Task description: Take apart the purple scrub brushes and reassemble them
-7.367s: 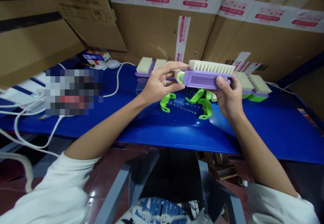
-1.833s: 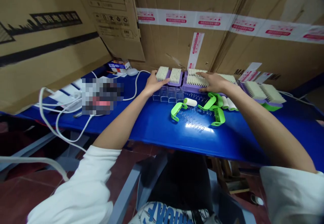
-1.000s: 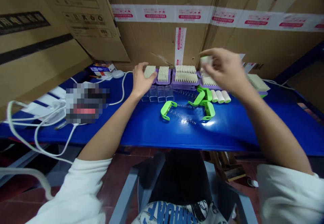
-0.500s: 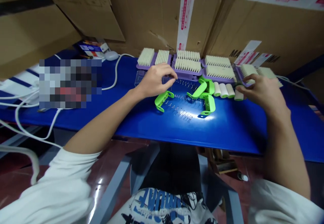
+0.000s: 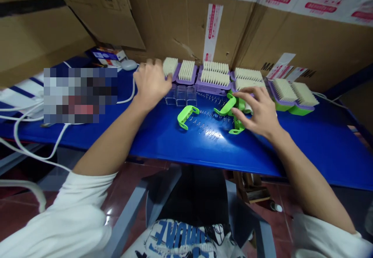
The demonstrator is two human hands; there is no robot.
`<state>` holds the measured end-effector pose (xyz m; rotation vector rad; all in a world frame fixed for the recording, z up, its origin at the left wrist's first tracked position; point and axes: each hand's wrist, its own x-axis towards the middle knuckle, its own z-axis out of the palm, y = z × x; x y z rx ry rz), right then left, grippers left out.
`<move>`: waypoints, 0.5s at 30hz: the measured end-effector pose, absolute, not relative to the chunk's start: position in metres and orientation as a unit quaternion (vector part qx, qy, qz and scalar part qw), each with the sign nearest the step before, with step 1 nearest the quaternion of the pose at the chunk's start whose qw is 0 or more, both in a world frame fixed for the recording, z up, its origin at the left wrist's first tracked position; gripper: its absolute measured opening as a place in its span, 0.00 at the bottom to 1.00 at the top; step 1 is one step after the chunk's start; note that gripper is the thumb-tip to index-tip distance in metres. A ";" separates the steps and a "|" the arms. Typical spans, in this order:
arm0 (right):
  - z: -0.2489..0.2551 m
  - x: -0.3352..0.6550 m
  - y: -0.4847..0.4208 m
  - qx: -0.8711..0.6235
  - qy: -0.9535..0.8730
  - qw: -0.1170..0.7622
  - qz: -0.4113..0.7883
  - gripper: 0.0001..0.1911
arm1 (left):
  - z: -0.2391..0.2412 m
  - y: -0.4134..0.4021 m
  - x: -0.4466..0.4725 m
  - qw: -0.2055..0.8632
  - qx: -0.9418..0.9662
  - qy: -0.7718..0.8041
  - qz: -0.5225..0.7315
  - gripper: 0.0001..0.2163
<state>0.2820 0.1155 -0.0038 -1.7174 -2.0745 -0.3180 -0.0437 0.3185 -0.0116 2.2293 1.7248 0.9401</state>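
Green brackets (image 5: 227, 106) lie beside thin springs (image 5: 208, 129) near the right hand (image 5: 236, 104), its thumb and fingers parted; a careless sweep could tangle the coils. Whether the left hand (image 5: 151, 81) pinches the leftmost brush (image 5: 178, 72), I cannot tell.

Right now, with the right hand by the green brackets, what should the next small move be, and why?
I would probably have the right hand pinch the green bracket just left of its thumb: thumb and index finger are parted close by it, though contact is hard to tell. The left hand is farther off, beside the leftmost brush.
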 end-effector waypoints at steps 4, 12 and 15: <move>-0.022 0.260 0.129 -0.627 -0.745 0.196 -0.116 0.38 | -0.013 0.322 -0.055 0.120 0.718 0.610 0.314 0.41; -0.027 0.265 0.131 -0.624 -0.744 0.218 -0.102 0.38 | -0.040 0.300 -0.011 0.187 0.751 0.553 0.309 0.65; -0.026 0.267 0.130 -0.618 -0.750 0.218 -0.086 0.39 | -0.043 0.304 -0.008 0.175 0.770 0.547 0.278 0.69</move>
